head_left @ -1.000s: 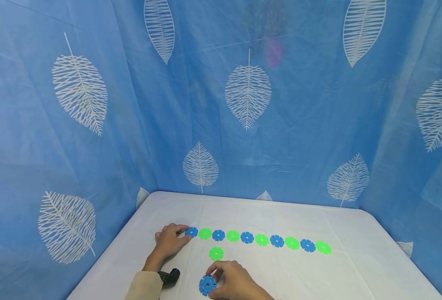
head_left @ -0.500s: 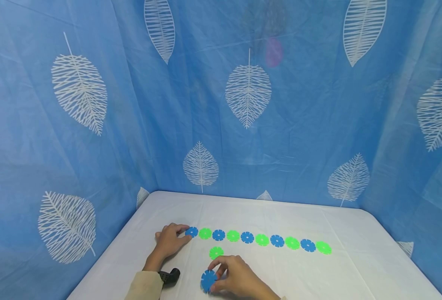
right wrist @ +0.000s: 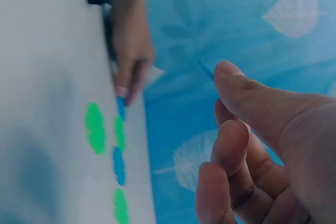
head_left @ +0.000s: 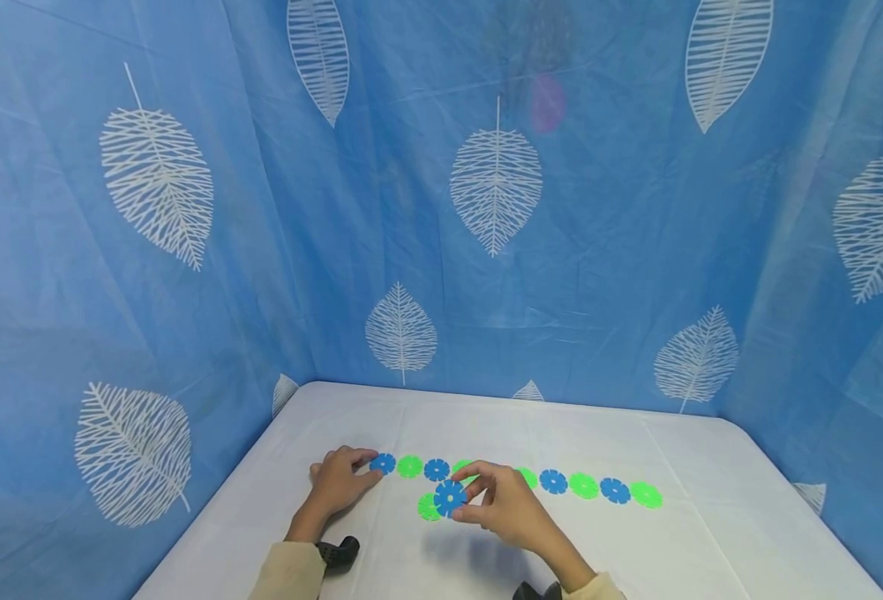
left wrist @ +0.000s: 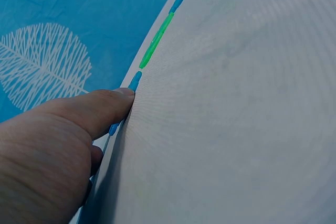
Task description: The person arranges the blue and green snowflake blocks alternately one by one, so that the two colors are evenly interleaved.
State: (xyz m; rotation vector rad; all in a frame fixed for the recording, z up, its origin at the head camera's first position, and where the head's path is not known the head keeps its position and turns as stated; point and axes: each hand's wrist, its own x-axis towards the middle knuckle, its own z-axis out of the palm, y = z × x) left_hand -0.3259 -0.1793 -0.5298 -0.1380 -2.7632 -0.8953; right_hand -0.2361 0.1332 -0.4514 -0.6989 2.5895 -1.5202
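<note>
My right hand point(head_left: 512, 508) pinches a blue notched snowflake disc point(head_left: 450, 498) between thumb and fingers, raised above the table; in the right wrist view this blue disc point(right wrist: 206, 70) shows edge-on beyond the thumb. Behind it, partly covered, a lone green disc point(head_left: 428, 507) lies on the cloth. At the left end of a row, my left hand point(head_left: 341, 481) holds the edge of a flat blue disc point(head_left: 384, 464) between thumb and index finger. The left wrist view shows the thumb point(left wrist: 113, 106) against that disc.
The row continues rightward with alternating green and blue discs, ending at a green disc point(head_left: 646, 495); my right hand covers part of it. A white cloth covers the table point(head_left: 681, 550). Blue leaf-patterned curtains point(head_left: 599, 250) enclose the table's back and sides.
My right hand has lifted the blue disc and carried it forward and right, towards the row, turning its face to the head camera. The left hand has stayed in place.
</note>
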